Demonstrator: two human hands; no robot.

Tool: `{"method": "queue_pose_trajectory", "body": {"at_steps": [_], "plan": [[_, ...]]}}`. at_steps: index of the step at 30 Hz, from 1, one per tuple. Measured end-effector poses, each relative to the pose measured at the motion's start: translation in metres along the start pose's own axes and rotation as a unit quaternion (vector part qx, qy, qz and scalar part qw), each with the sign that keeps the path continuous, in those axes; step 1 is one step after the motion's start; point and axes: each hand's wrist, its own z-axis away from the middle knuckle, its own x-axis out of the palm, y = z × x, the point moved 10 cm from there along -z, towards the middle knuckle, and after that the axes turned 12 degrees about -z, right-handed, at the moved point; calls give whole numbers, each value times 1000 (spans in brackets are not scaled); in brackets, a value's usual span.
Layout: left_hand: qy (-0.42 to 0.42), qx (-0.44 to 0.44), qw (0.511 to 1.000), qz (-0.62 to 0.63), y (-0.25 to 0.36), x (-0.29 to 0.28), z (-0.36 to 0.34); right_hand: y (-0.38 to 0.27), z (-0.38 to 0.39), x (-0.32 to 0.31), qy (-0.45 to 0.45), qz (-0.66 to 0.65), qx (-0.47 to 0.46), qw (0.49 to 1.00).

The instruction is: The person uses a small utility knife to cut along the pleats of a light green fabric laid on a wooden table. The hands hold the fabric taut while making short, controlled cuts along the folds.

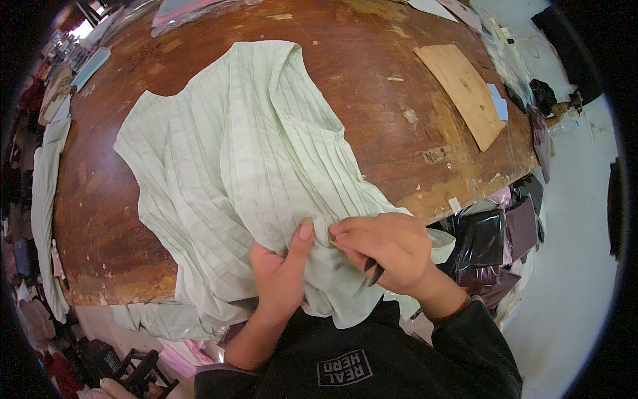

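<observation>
A pale green pleated shirt, sleeveless as it lies, spreads over the near part of a brown wooden table and hangs over its front edge. My left hand grips a bunched fold near the lower part, thumb on top and the other fingers hidden under the cloth. Close beside it, my right hand pinches the same fold between thumb and fingers. A small dark tool with pointed ends, perhaps thread snips, sticks out from under the right hand's curled fingers; most of it is hidden.
A tan board lies at the table's far right, with a light blue card by its edge. Green cloth hangs along the left side. Dark plastic-wrapped packets are piled below the right edge. Plastic-wrapped pink pieces lie at the back.
</observation>
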Motion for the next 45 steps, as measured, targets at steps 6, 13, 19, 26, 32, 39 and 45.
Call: {"method": "queue_pose_trajectory", "body": {"at_steps": [6, 13, 19, 26, 32, 39, 45], "plan": [[6, 2, 1000, -6, 0, 2, 0, -15, -1, 9, -38, 111, -57, 991], [2, 11, 1000, -3, 0, 1, 0, -9, -9, -4, -42, 32, -10, 999], [10, 4, 1000, -6, 0, 1, 0, 3, -2, -27, 101, -13, 126, 987], [3, -5, 1000, -6, -6, -1, 0, 4, -3, -3, 15, 0, 67, 998], [5, 1, 1000, -4, -3, 0, 0, -6, -7, 2, -16, 41, 24, 999], [0, -7, 1000, -25, -5, 0, -1, 7, -4, -4, 36, -75, 65, 994], [-1, -47, 999, 5, -10, 1, -2, 26, -5, -17, 56, -109, 202, 972]]}}
